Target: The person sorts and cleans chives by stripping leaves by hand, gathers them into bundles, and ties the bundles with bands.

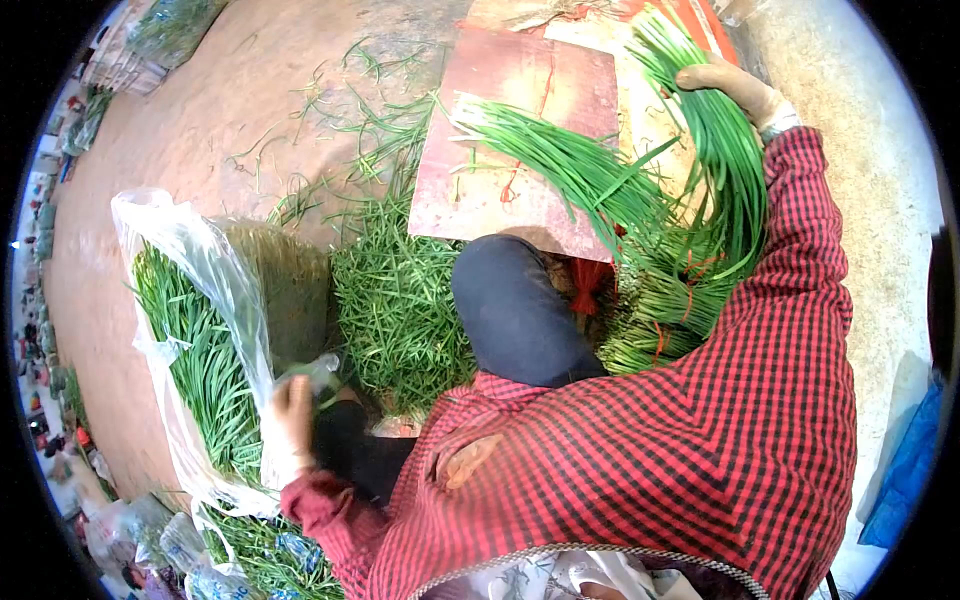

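Note:
At the upper right my gloved right hand (728, 85) is closed around a bunch of garlic chives (722, 150), its pale ends up and its leaves hanging down. A second bunch of chives (560, 155) lies across the reddish board (460, 150), left of that hand. My left hand (290, 415), gloved and smeared by motion, is low on the left beside an upright clear plastic bag (185, 225) full of chives. A shiny, partly green piece (325, 375) shows near its fingers; I cannot tell whether they grip it.
Loose green trimmings (400, 300) are heaped between the left bag and my bent knee (515, 300). Chive bundles tied with red bands (660, 335) lie right of the knee. Another greens-filled bag (270, 550) stands at lower left. A pale wall (850, 180) bounds the right side.

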{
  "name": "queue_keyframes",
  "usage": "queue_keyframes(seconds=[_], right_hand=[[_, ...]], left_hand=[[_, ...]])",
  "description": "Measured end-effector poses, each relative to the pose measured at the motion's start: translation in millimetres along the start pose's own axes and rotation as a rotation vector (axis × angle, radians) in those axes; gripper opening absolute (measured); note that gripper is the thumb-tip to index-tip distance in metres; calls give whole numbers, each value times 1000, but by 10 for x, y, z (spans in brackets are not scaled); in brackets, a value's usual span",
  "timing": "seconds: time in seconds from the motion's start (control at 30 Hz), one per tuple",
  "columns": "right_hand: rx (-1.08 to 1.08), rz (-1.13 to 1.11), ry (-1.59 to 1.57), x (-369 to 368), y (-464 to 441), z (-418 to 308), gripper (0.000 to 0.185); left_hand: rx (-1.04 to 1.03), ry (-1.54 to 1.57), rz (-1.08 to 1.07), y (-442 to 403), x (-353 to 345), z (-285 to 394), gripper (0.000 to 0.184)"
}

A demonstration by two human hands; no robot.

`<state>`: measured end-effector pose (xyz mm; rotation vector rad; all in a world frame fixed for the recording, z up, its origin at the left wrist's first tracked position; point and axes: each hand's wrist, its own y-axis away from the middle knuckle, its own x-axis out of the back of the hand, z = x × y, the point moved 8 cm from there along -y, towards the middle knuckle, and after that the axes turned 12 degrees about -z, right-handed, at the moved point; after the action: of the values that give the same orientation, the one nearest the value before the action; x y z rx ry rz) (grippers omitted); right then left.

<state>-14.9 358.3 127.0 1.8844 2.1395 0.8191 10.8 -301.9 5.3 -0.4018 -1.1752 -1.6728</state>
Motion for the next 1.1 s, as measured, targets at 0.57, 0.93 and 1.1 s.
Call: queue_keyframes(seconds=[0.57, 0.93, 1.1], right_hand=[[56, 36, 860, -1124, -2342, 438, 84], [200, -150, 712, -1644, -2205, 288, 83], [109, 38, 1118, -1785, -2140, 423, 90]], left_hand=[[-936, -53, -34, -1322, -1816, 3136, 33], [-853, -277, 111, -1348, -1911, 2771, 9], [-872, -281, -17, -1216, -1879, 2563, 10]])
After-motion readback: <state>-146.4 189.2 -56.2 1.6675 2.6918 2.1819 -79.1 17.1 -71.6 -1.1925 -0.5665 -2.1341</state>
